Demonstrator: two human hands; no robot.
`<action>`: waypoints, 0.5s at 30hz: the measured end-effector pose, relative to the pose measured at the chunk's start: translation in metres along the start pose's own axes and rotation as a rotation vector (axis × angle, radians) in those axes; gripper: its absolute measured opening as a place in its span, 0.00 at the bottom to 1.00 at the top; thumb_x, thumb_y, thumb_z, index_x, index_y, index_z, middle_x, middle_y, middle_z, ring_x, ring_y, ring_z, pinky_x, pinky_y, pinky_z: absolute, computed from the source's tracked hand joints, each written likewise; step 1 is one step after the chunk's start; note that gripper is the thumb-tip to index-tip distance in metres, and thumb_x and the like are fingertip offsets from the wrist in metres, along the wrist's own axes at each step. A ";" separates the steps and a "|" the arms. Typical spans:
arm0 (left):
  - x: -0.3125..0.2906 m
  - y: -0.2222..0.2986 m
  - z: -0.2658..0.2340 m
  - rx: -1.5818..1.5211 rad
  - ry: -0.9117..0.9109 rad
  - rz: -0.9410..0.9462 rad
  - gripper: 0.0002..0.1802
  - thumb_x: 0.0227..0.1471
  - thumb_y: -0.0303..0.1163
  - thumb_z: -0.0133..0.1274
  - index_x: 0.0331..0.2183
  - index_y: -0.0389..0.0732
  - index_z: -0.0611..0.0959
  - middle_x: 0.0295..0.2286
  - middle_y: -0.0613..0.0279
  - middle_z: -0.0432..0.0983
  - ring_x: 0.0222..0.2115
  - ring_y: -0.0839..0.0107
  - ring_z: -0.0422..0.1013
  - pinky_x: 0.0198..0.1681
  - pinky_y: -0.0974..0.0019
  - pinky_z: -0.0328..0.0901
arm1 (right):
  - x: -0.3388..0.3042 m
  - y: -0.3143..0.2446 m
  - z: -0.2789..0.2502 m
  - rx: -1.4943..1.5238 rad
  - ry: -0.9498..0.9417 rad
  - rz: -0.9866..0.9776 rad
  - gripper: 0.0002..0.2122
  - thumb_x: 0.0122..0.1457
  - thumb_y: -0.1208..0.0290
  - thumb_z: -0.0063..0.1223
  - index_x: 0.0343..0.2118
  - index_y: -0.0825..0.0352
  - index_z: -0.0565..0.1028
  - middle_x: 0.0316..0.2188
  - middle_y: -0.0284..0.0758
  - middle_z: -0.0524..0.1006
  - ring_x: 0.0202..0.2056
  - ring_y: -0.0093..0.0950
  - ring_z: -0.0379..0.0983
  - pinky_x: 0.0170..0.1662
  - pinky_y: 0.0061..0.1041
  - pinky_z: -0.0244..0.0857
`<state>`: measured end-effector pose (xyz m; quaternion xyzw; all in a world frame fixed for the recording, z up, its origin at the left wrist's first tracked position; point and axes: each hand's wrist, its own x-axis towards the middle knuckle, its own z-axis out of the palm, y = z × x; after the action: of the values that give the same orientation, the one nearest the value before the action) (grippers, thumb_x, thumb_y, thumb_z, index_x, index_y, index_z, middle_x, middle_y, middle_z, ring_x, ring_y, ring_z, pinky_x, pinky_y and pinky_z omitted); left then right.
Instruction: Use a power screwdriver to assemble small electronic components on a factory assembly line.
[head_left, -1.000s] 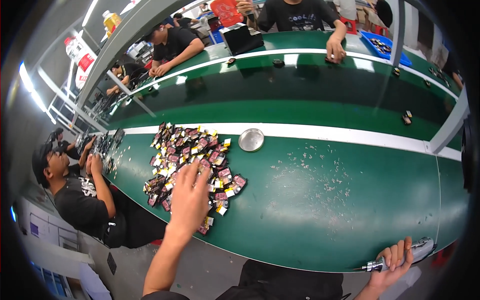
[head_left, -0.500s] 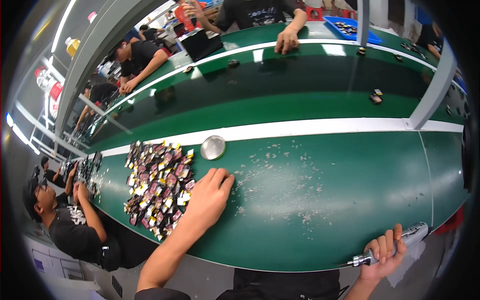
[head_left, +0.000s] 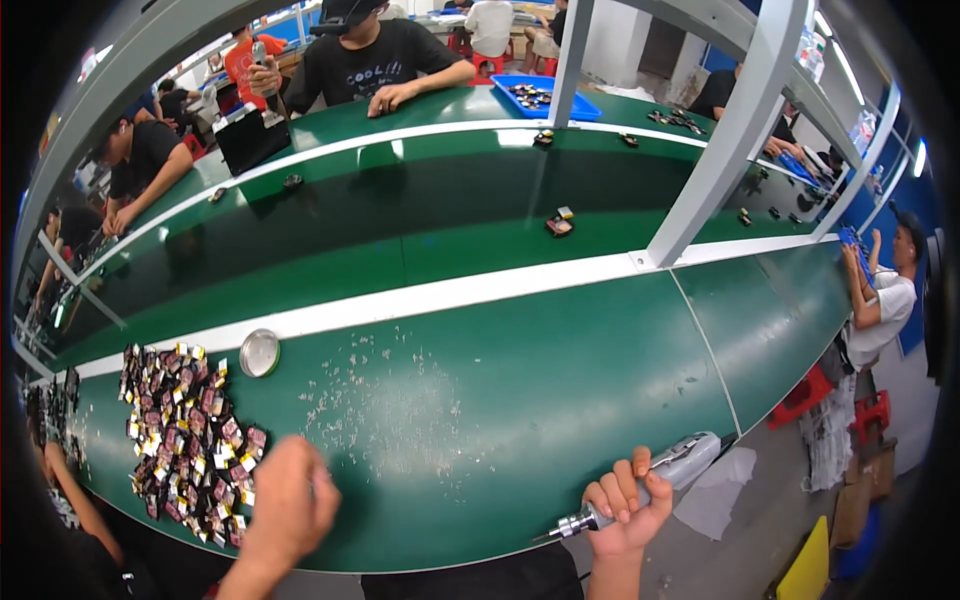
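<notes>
My right hand [head_left: 630, 502] is wrapped round a grey electric screwdriver [head_left: 688, 458] at the table's near edge, its bit pointing left. My left hand [head_left: 290, 505], slightly blurred, hovers by the near right side of a heap of small parts [head_left: 185, 435]. Its fingers are curled in, and whatever they may hold is hidden. The heaped parts are black and reddish with white and yellow tabs. Tiny silvery pieces [head_left: 400, 410], too small to make out surely, lie scattered over the green tabletop [head_left: 560, 370]. Behind the heap sits a round shallow metal dish [head_left: 260, 353].
A white ledge [head_left: 420, 300] divides my tabletop from a dark green belt [head_left: 400, 190] carrying a few parts. A grey metal post [head_left: 730, 130] rises from the ledge. Across the belt, people work near a blue tray [head_left: 545, 98]. Another person [head_left: 875, 290] is at the far right.
The view has swung to the right. My left hand has drawn back from the scattered pieces toward the near side of the heap. My right hand still grips the screwdriver.
</notes>
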<state>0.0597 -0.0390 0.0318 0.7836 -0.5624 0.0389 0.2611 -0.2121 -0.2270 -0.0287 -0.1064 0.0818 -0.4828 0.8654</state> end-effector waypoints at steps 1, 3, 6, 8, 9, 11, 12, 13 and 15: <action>-0.008 0.014 0.006 -0.119 -0.016 0.027 0.07 0.43 0.17 0.50 0.27 0.35 0.69 0.22 0.52 0.67 0.21 0.53 0.67 0.25 0.57 0.63 | 0.001 0.002 0.001 -0.005 -0.010 -0.009 0.05 0.57 0.70 0.44 0.31 0.65 0.65 0.12 0.26 0.58 0.13 0.18 0.56 0.23 0.24 0.56; -0.011 0.046 0.029 -0.450 -0.066 0.038 0.07 0.44 0.17 0.53 0.28 0.34 0.73 0.24 0.52 0.71 0.23 0.55 0.70 0.26 0.60 0.65 | 0.005 0.006 0.009 -0.007 0.024 -0.013 0.05 0.57 0.71 0.44 0.31 0.65 0.65 0.13 0.26 0.58 0.13 0.18 0.56 0.23 0.23 0.56; -0.016 0.077 0.050 -0.846 -0.096 -0.068 0.05 0.45 0.15 0.55 0.28 0.32 0.76 0.25 0.53 0.75 0.26 0.62 0.73 0.30 0.67 0.68 | -0.002 0.006 0.034 -0.002 0.071 -0.092 0.04 0.58 0.71 0.43 0.32 0.65 0.63 0.13 0.27 0.58 0.13 0.18 0.56 0.23 0.22 0.56; -0.025 0.085 0.059 -1.060 -0.117 -0.185 0.03 0.48 0.14 0.52 0.28 0.30 0.76 0.25 0.53 0.75 0.27 0.66 0.73 0.32 0.68 0.68 | -0.004 0.015 0.051 0.049 -0.109 -0.141 0.04 0.59 0.72 0.42 0.32 0.64 0.62 0.14 0.27 0.59 0.13 0.18 0.56 0.23 0.21 0.55; -0.029 0.088 0.063 -1.067 -0.133 -0.202 0.03 0.48 0.14 0.52 0.28 0.30 0.76 0.25 0.53 0.75 0.27 0.66 0.73 0.32 0.68 0.68 | -0.007 0.018 0.058 0.043 -0.085 -0.140 0.04 0.59 0.72 0.42 0.32 0.64 0.62 0.14 0.27 0.59 0.13 0.18 0.56 0.23 0.21 0.55; -0.036 0.091 0.068 -1.511 -0.095 -0.352 0.02 0.51 0.15 0.51 0.30 0.29 0.75 0.28 0.53 0.74 0.28 0.71 0.72 0.32 0.71 0.67 | -0.011 0.026 0.069 0.025 -0.154 -0.147 0.04 0.60 0.71 0.42 0.32 0.64 0.61 0.14 0.27 0.60 0.13 0.18 0.57 0.23 0.21 0.55; -0.038 0.090 0.071 -1.608 -0.117 -0.367 0.01 0.54 0.17 0.49 0.31 0.29 0.75 0.29 0.51 0.74 0.29 0.71 0.70 0.32 0.72 0.67 | -0.012 0.028 0.069 0.004 -0.172 -0.155 0.04 0.60 0.71 0.42 0.32 0.64 0.61 0.14 0.28 0.60 0.13 0.18 0.58 0.23 0.21 0.55; -0.039 0.091 0.071 -1.611 -0.127 -0.375 0.01 0.54 0.17 0.49 0.31 0.29 0.75 0.29 0.51 0.74 0.29 0.71 0.70 0.32 0.72 0.67 | -0.014 0.029 0.069 0.001 -0.161 -0.159 0.04 0.60 0.71 0.42 0.32 0.64 0.61 0.14 0.28 0.60 0.13 0.18 0.58 0.23 0.21 0.55; -0.042 0.092 0.071 -1.657 -0.174 -0.409 0.04 0.57 0.21 0.48 0.30 0.29 0.74 0.29 0.52 0.74 0.28 0.72 0.70 0.31 0.72 0.66 | -0.017 0.032 0.068 -0.041 -0.183 -0.164 0.05 0.59 0.71 0.43 0.32 0.64 0.61 0.14 0.27 0.60 0.13 0.19 0.58 0.23 0.21 0.55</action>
<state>-0.0552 -0.0567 -0.0107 0.4262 -0.2750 -0.4925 0.7072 -0.1787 -0.1891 0.0292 -0.1738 0.0033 -0.5383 0.8246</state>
